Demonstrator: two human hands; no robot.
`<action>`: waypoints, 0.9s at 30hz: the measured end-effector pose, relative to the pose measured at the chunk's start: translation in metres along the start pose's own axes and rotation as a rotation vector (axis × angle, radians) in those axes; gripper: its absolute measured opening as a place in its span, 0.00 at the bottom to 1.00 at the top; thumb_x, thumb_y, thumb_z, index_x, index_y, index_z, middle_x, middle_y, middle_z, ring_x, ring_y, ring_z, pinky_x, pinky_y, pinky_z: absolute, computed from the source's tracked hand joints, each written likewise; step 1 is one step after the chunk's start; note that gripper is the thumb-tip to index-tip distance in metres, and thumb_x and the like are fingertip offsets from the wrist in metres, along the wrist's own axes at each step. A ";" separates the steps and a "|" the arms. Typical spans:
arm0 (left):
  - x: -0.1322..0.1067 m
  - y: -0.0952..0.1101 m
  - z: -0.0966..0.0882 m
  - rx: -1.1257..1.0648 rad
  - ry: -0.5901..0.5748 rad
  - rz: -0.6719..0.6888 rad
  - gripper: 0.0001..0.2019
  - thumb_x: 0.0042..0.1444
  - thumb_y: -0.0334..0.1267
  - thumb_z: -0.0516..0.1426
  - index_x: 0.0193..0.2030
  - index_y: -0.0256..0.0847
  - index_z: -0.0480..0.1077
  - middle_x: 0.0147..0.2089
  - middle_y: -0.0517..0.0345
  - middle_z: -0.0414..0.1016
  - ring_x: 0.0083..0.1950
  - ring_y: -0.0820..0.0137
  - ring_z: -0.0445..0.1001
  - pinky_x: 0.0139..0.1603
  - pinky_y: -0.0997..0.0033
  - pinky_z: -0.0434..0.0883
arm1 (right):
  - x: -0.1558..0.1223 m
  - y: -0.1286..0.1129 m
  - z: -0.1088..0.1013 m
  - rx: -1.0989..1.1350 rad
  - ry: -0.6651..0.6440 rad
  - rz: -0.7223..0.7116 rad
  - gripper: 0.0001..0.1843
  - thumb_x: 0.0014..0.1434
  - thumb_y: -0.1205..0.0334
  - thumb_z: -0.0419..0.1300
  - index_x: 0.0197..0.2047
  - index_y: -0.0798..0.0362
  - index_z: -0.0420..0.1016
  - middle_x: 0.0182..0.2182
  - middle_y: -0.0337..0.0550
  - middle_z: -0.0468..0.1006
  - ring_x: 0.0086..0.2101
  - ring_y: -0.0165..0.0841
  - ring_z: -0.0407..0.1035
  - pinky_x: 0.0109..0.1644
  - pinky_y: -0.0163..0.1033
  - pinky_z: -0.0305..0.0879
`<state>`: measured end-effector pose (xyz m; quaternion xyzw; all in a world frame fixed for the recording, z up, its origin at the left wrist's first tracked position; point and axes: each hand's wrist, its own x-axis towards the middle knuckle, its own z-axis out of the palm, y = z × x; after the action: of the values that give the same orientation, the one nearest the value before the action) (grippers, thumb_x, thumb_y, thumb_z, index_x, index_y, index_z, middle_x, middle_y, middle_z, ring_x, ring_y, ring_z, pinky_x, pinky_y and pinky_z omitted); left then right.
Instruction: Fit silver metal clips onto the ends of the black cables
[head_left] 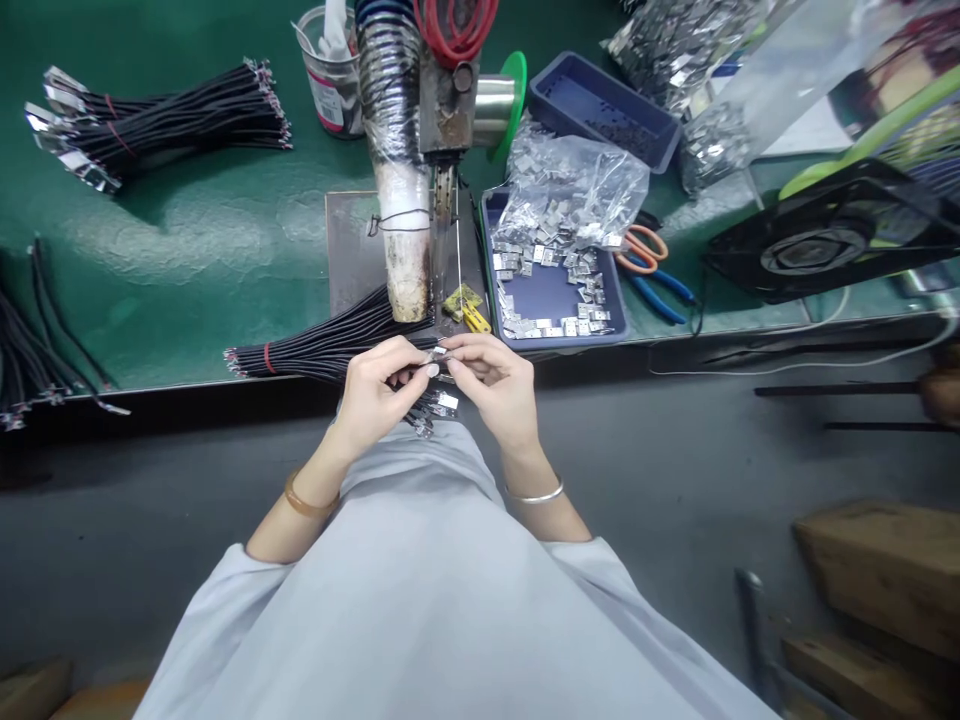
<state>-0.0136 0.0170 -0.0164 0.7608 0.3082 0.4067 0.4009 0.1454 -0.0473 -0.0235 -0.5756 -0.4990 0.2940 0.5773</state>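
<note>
My left hand (pixel 379 392) is closed around the ends of a bundle of black cables (pixel 322 348) that lies across the bench edge. Its fingers pinch one cable end near the middle. My right hand (pixel 495 385) is closed too, pinching a small metal clip (pixel 439 352) against that cable end. Several cable ends fitted with metal clips (pixel 439 405) hang just below my hands. Both hands meet in front of a bench-mounted tool (pixel 420 160) with a worn cylinder.
A blue tray (pixel 559 295) of metal clips sits right of the tool, with a plastic bag of clips (pixel 574 190) over it. Scissors (pixel 652 265) lie beside it. More cable bundles (pixel 165 120) rest at the far left. A black fan (pixel 832 240) stands at right.
</note>
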 end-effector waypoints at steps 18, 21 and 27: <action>0.004 0.002 0.000 -0.282 -0.024 -0.301 0.10 0.56 0.42 0.64 0.34 0.36 0.79 0.27 0.58 0.78 0.27 0.74 0.71 0.28 0.77 0.69 | -0.006 -0.003 0.012 -0.231 0.186 -0.275 0.06 0.63 0.69 0.64 0.37 0.49 0.80 0.40 0.42 0.85 0.42 0.33 0.81 0.45 0.39 0.80; 0.007 0.003 0.002 -0.359 -0.002 -0.386 0.12 0.51 0.45 0.67 0.32 0.35 0.80 0.30 0.55 0.81 0.28 0.73 0.74 0.29 0.76 0.71 | -0.005 -0.004 0.005 -0.260 0.282 -0.379 0.08 0.66 0.70 0.60 0.42 0.49 0.80 0.40 0.41 0.86 0.42 0.34 0.82 0.44 0.40 0.80; 0.010 0.006 0.006 -0.430 0.033 -0.427 0.09 0.47 0.40 0.67 0.27 0.35 0.78 0.27 0.58 0.78 0.28 0.75 0.72 0.30 0.78 0.69 | -0.010 -0.007 0.001 -0.396 0.186 -0.562 0.09 0.63 0.72 0.64 0.42 0.48 0.78 0.40 0.40 0.87 0.40 0.32 0.83 0.46 0.38 0.80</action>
<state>-0.0025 0.0196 -0.0097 0.5698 0.3745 0.3816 0.6240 0.1397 -0.0573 -0.0195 -0.5408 -0.6305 -0.0321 0.5558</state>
